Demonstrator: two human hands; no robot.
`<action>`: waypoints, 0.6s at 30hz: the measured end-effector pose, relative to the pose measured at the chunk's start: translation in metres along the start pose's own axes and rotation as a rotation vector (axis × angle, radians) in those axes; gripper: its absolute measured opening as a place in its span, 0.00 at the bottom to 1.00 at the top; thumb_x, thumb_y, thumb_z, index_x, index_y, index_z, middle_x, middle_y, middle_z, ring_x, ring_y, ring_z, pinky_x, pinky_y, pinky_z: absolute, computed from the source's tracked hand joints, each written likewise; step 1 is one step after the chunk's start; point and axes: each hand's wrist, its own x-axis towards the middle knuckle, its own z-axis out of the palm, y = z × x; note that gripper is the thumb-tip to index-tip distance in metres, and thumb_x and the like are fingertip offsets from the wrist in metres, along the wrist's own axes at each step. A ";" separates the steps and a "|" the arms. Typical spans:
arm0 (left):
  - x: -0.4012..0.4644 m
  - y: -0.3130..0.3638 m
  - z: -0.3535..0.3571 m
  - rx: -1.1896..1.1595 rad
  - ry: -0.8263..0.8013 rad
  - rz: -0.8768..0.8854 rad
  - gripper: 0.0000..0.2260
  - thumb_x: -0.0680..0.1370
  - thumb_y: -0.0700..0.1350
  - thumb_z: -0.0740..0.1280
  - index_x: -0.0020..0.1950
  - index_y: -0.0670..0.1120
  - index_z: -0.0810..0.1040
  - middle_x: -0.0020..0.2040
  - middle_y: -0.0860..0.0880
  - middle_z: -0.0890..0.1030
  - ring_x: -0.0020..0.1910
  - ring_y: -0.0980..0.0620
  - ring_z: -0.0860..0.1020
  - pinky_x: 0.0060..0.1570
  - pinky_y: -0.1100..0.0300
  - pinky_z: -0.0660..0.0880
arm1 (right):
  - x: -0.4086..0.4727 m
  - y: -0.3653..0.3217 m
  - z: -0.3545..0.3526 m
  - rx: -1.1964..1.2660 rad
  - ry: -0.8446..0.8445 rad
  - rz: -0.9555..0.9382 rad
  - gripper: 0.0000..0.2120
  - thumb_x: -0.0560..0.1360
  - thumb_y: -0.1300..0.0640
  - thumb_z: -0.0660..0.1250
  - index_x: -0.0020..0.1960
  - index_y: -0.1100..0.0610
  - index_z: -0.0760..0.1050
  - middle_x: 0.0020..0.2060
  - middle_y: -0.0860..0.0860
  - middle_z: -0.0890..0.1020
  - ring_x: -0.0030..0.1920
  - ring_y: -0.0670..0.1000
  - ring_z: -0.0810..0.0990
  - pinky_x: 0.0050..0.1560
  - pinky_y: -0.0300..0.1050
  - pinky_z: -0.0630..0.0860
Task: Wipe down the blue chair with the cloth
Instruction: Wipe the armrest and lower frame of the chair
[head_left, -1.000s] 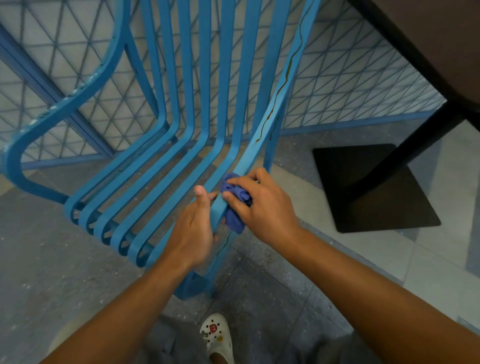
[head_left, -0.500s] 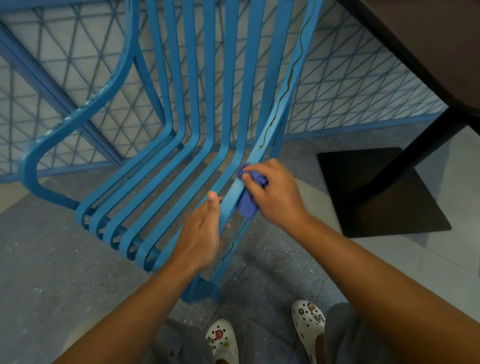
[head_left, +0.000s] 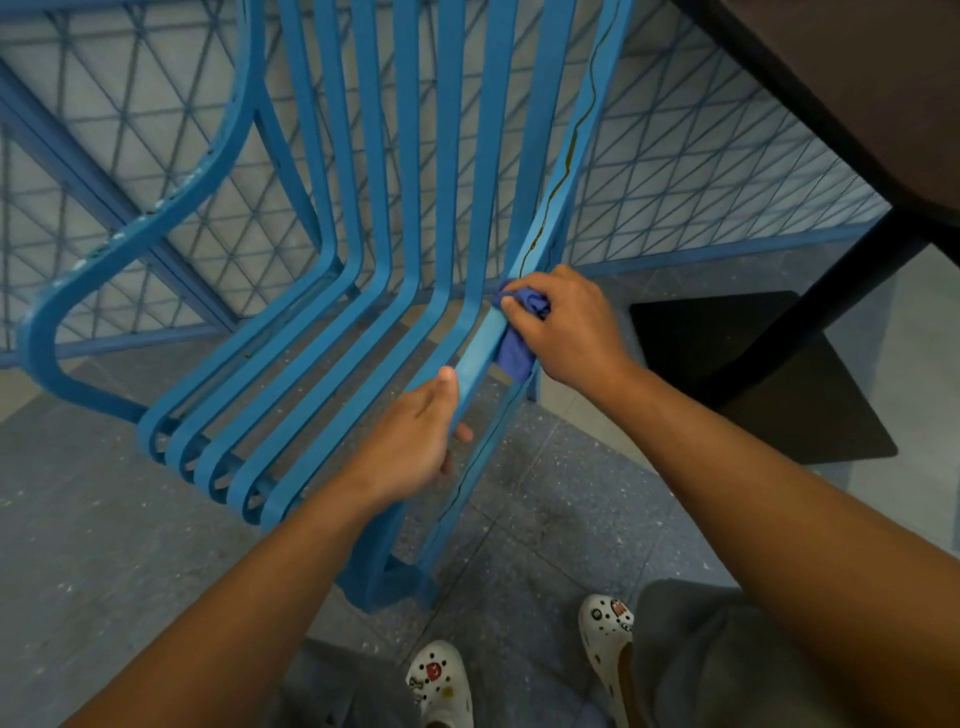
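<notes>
Since a moment ago the right hand (head_left: 566, 325), pinching the cloth (head_left: 514, 347), has slid up the chair (head_left: 332, 384) slat while the left hand (head_left: 410, 441) grips it lower down; I'd press firmly along the brown streak (head_left: 558, 187) above.

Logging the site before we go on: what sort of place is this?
Probably a cafe or canteen seating area: a slatted blue chair, a dark pedestal table on a flat black base plate, speckled floor tiles and a blue mesh partition behind.
</notes>
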 end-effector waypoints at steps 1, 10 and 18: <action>0.009 0.005 0.002 -0.008 0.003 -0.004 0.33 0.82 0.66 0.44 0.70 0.46 0.74 0.42 0.54 0.84 0.28 0.57 0.79 0.30 0.62 0.73 | -0.002 0.000 0.000 -0.002 -0.005 -0.008 0.09 0.79 0.46 0.69 0.56 0.47 0.84 0.46 0.51 0.79 0.48 0.51 0.78 0.47 0.48 0.75; 0.046 0.038 0.009 -0.089 0.039 -0.028 0.26 0.83 0.67 0.41 0.43 0.55 0.73 0.36 0.40 0.84 0.28 0.48 0.81 0.34 0.46 0.81 | -0.026 0.007 0.005 0.012 -0.033 -0.127 0.07 0.78 0.47 0.71 0.53 0.46 0.84 0.41 0.48 0.77 0.43 0.48 0.77 0.42 0.45 0.73; 0.050 0.034 0.011 -0.165 0.031 -0.029 0.37 0.81 0.68 0.38 0.68 0.47 0.76 0.44 0.43 0.84 0.30 0.48 0.79 0.31 0.56 0.77 | 0.006 0.009 0.003 0.071 0.069 -0.007 0.05 0.78 0.51 0.70 0.52 0.47 0.84 0.46 0.50 0.80 0.46 0.48 0.79 0.47 0.47 0.76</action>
